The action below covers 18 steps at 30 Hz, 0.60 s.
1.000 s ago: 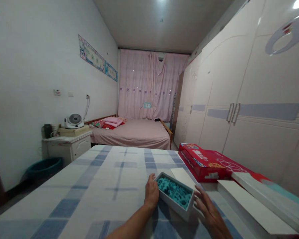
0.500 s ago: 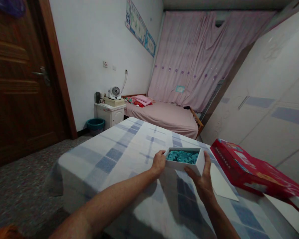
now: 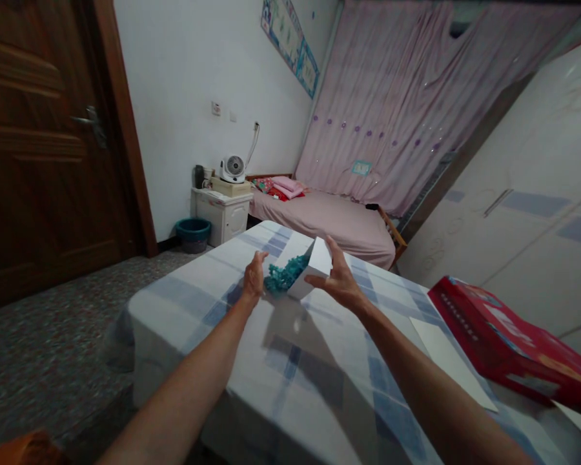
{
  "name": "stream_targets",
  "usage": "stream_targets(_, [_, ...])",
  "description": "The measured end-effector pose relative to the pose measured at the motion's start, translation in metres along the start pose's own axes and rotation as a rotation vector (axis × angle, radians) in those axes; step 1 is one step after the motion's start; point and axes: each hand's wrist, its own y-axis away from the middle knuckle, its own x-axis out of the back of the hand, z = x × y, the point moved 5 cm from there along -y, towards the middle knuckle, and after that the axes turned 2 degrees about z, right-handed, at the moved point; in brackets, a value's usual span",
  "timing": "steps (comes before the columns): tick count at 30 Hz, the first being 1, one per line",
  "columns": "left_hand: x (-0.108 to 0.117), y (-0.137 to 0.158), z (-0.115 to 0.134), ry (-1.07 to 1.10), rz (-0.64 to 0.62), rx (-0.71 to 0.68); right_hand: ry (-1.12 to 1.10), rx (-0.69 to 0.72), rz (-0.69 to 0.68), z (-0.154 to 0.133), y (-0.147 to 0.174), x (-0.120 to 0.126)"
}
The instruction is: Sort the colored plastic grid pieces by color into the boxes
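My right hand grips a small white box, which is tipped on its side with its open top facing left. Teal plastic pieces spill from the box toward the tablecloth, packed in a loose heap; their exact kind is too small to make out. Just left of the heap, my left hand is held upright with fingers apart, beside the pieces and off the box. Whether it touches any piece I cannot tell.
A blue-and-white checked tablecloth covers the table. On the right lie a large red box and a white sheet. Beyond the table are a bed, a white cabinet with a fan, and a teal bucket.
The white box has moved left and tipped over, and teal pieces now come out of it. My left hand has let go of the box; my right hand keeps its hold.
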Motion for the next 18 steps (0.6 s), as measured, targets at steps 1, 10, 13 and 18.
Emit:
stream_targets(1, [-0.002, 0.000, -0.001, -0.008, 0.000, -0.004, 0.010, -0.008, -0.049, -0.005, -0.003, -0.005])
stream_targets(10, [0.001, 0.003, 0.001, -0.094, 0.059, 0.028, 0.191, 0.094, -0.278, -0.047, -0.034, -0.022])
stream_targets(13, [0.002, 0.006, 0.004, -0.111, 0.050, 0.021, 0.224, 0.173, -0.352, -0.056, -0.034, -0.028])
stream_targets(18, [0.003, 0.005, 0.003, -0.137, 0.080, 0.030, 0.286, 0.180, -0.420, -0.059, -0.029, -0.024])
